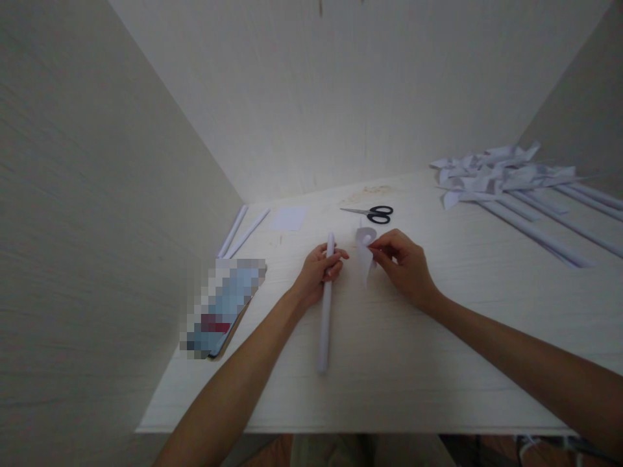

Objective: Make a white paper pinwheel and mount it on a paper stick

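My left hand point(321, 269) is wrapped round a rolled white paper tube point(325, 324), which points away from me above the table. Between the thumb and fingertips of my right hand point(402, 263) is a white paper pinwheel point(365, 256), its folded blades seen partly edge-on and slightly blurred. The pinwheel is just right of the tube's top end, apart from it. Beyond my right hand lies a pair of scissors point(378, 214) with black handles, its blades pointing left.
Several paper pinwheels on tube sticks point(506, 178) are piled at the back right. Two loose paper tubes point(246, 233) and a white paper square point(289, 218) lie at the back left. A phone point(228, 308) with a blurred-out screen rests by the left wall. Walls enclose the white table point(438, 376).
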Demonstrator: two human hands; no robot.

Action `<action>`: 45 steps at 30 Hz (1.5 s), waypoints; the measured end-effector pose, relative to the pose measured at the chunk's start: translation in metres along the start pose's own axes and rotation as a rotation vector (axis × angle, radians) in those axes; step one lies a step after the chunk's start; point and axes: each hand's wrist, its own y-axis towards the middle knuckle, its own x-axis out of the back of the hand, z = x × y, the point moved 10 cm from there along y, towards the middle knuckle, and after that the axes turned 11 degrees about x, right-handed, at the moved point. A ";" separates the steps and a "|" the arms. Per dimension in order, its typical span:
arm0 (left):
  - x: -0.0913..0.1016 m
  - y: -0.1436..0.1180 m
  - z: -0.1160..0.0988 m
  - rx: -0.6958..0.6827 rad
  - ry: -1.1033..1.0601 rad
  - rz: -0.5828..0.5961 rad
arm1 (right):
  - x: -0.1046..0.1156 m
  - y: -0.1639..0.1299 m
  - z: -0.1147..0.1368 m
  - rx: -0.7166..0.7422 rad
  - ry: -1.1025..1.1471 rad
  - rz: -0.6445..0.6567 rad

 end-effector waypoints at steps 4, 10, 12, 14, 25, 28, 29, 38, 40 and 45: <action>0.001 0.002 0.001 0.019 -0.120 0.014 | 0.000 0.001 0.002 0.001 -0.004 0.005; 0.003 0.000 0.001 0.013 -0.220 0.007 | -0.001 0.001 0.001 -0.016 -0.004 0.007; 0.002 -0.001 0.000 0.002 -0.219 0.007 | -0.001 0.000 0.001 -0.020 -0.008 0.010; 0.002 -0.001 0.001 0.001 -0.215 0.014 | -0.001 0.000 0.000 -0.018 -0.017 0.014; -0.006 0.000 0.002 -0.027 -0.111 0.045 | -0.002 0.000 0.000 -0.009 -0.013 0.010; -0.005 0.000 0.003 -0.012 -0.125 0.019 | -0.001 0.000 0.001 -0.003 -0.026 0.007; -0.004 0.000 0.003 -0.011 -0.133 0.006 | -0.001 0.000 0.002 0.001 -0.033 0.007; -0.011 -0.004 0.004 0.012 -0.080 0.011 | 0.003 0.001 0.007 0.024 -0.137 -0.003; -0.013 -0.004 0.005 0.012 -0.064 0.030 | 0.003 0.001 0.007 0.025 -0.151 0.000; -0.013 -0.002 0.004 -0.024 -0.049 0.041 | 0.002 0.001 0.006 0.020 -0.173 0.007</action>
